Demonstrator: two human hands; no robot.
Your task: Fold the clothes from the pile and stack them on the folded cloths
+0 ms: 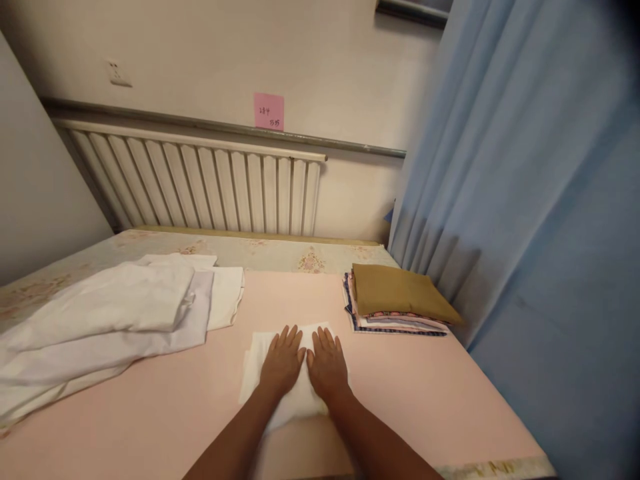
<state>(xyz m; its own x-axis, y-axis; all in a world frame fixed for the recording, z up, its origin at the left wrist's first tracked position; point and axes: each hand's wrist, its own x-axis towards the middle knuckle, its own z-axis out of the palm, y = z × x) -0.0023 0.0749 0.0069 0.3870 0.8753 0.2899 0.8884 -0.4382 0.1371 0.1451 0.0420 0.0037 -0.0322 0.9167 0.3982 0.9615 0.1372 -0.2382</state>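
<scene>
A small folded white cloth (256, 363) lies on the pink sheet (425, 393) near the front edge of the bed. My left hand (283, 361) and my right hand (327, 363) rest flat on top of it, side by side, fingers spread and pointing away from me. Neither hand grips anything; the palms press the cloth down. The cloth's middle is hidden under my hands.
A loose pile of white fabric (110, 313) lies at the left. A stack of folded cloths topped by an olive one (400, 293) sits at the right, by a blue curtain (525, 200). A white radiator (200, 180) lines the wall behind the bed.
</scene>
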